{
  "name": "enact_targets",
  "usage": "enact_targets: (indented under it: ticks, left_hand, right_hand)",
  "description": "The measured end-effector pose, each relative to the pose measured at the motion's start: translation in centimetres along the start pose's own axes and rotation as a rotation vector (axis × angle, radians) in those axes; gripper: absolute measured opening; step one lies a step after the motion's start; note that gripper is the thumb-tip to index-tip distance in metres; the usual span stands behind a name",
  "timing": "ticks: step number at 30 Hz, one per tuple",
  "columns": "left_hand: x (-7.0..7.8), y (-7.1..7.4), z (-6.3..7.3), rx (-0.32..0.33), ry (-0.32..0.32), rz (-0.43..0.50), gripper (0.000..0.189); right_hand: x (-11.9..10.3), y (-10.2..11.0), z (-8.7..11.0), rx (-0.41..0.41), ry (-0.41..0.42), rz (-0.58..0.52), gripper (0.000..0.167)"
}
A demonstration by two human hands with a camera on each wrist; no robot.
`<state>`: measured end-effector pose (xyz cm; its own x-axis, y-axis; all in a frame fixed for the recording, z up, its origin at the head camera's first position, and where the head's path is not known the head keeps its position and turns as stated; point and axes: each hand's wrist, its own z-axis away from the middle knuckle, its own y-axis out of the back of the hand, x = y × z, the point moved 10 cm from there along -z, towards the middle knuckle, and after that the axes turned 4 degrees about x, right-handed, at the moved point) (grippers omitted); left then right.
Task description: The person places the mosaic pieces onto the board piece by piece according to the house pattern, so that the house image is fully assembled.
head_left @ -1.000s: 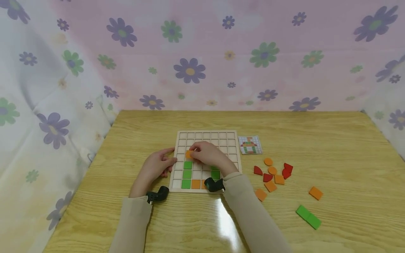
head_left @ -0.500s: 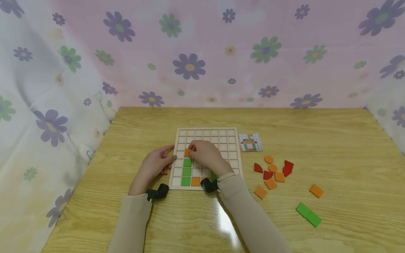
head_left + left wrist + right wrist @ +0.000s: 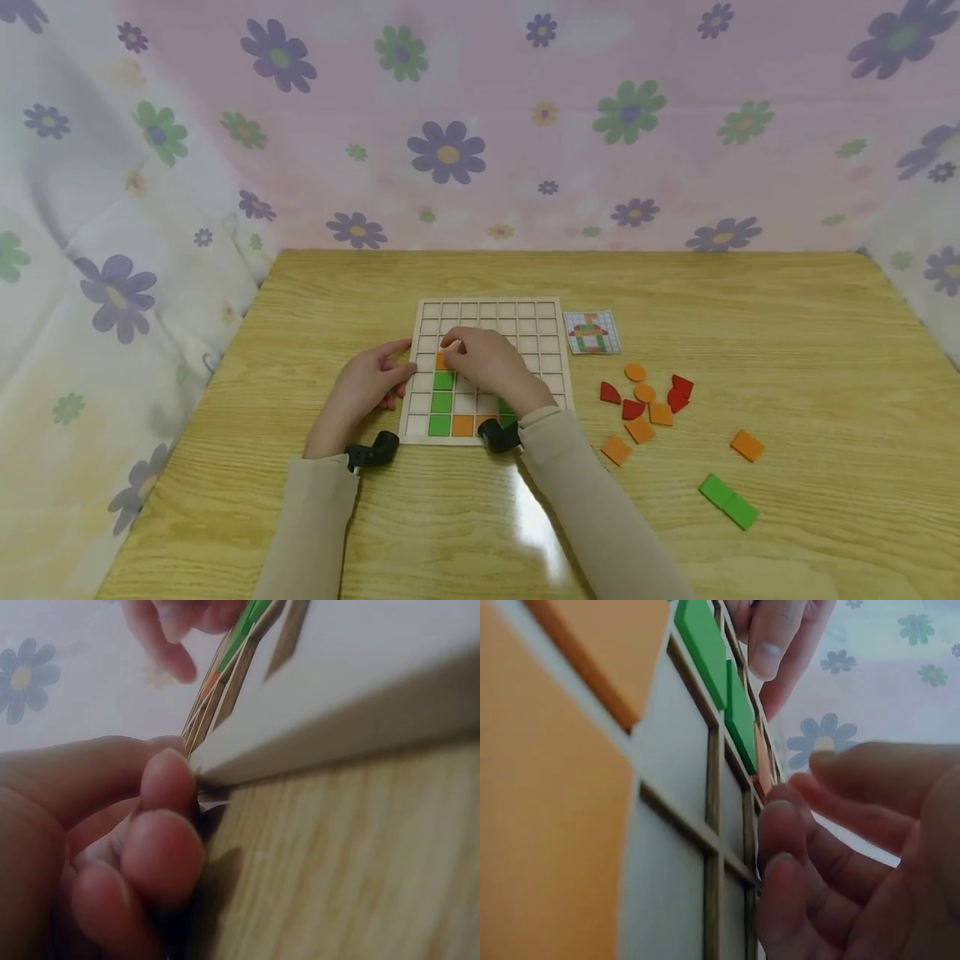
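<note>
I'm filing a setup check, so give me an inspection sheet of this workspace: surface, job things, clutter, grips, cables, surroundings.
Surface: wood-grain table; bright reflection in front of the board.
Job things: gridded board holding green tiles and orange tiles; card at its right; red pieces, orange pieces and green pieces loose to the right.
Clutter: nothing seen.
Left grip: touching the board's left edge.
Right grip: over the board, fingertips at the farthest orange tile; whether it holds it is unclear.
Cables: nothing seen for certain.
Surroundings: flowered cloth behind and at both sides.
</note>
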<state>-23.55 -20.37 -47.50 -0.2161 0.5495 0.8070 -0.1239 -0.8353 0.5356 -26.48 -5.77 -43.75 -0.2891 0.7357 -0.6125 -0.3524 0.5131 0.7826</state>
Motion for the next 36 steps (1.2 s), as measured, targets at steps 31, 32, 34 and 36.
enact_targets:
  ticks: [31, 32, 34, 36]
  left_hand:
    - [-0.5, -0.2, -0.4, -0.034, 0.01, 0.09, 0.05]
    - [-0.5, -0.2, -0.3, -0.036, 0.006, 0.088, 0.05]
    - [-0.5, -0.1, -0.3, -0.034, 0.005, 0.096, 0.049]
    - [-0.5, -0.1, -0.3, -0.036, 0.002, 0.098, 0.048]
  right_hand:
    - [2.0, 4.7, 8.1, -0.063, 0.108, -0.145, 0.026]
    - [2.3, 4.8, 8.3, -0.061, 0.1, -0.137, 0.026]
    - [3.1, 5.0, 8.8, -0.059, 0.08, -0.116, 0.026]
    - [4.0, 5.4, 9.5, -0.054, 0.052, -0.105, 0.026]
